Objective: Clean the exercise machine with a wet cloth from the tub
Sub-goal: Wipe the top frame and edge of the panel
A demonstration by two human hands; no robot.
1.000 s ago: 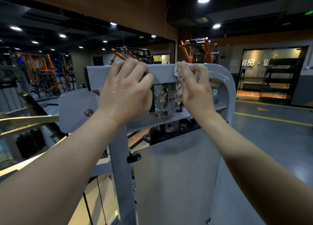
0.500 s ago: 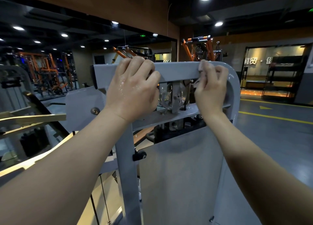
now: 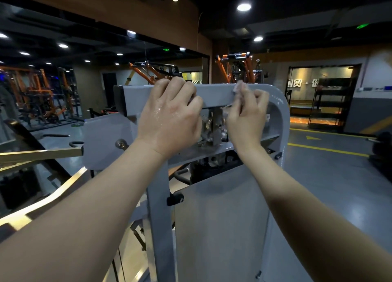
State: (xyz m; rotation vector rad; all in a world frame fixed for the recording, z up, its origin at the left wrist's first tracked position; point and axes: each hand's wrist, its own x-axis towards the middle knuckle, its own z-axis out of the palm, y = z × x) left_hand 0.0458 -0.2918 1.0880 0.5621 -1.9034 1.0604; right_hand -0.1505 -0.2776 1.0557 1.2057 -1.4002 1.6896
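Observation:
The grey exercise machine (image 3: 218, 218) fills the middle, with its top crossbar (image 3: 216, 95) at hand height. My left hand (image 3: 169, 118), wet on its back, grips that crossbar with the fingers curled over its top. My right hand (image 3: 247, 116) holds a small pale cloth (image 3: 238, 89) against the front of the crossbar, just left of the rounded right corner. Most of the cloth is hidden under my fingers. A metal pulley (image 3: 212, 126) shows between my hands. The tub is out of view.
Orange gym machines (image 3: 233, 69) stand behind the frame, and a mirror wall (image 3: 53, 80) runs along the left. A gold-coloured bar (image 3: 40, 154) reaches in from the left. Grey floor with yellow lines (image 3: 326, 150) lies to the right, with a dark shelf rack (image 3: 331, 103) beyond.
My right hand slid the cloth right along the crossbar toward the rounded corner, then back a little to the left. My left hand kept its grip on the bar.

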